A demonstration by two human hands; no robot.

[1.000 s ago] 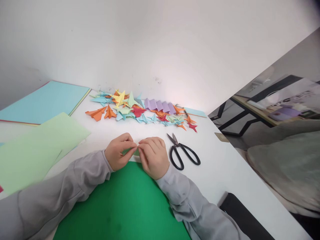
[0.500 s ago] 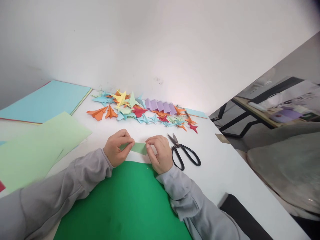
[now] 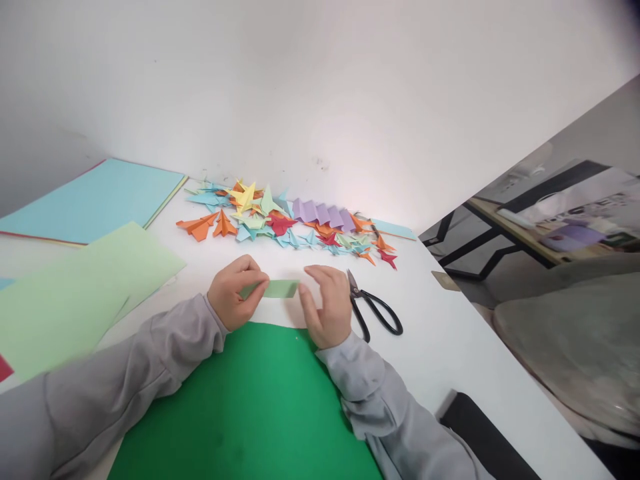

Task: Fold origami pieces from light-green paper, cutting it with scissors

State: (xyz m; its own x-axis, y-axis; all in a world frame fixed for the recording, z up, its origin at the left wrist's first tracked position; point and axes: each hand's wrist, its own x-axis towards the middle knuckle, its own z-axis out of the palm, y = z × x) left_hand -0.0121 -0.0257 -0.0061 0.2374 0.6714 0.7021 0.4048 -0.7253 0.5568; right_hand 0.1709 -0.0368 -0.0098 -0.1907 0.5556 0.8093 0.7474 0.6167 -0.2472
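Note:
Between thumb and fingers, my left hand pinches one end of a small strip of light green paper. The strip's other end points toward my right hand, whose thumb and forefinger are spread apart just beside it. Both hands are above the white table, near the top edge of a large green sheet. Black-handled scissors lie right of my right hand, which hides part of their blades.
Folded paper pieces in several colours lie along the wall, with a pleated purple paper among them. Light green sheets and a stack of blue paper lie at left. A black object is at lower right.
My right hand has let go of the strip's right end, and its thumb and forefinger have opened, shifting slightly right. The left hand still pinches the other end.

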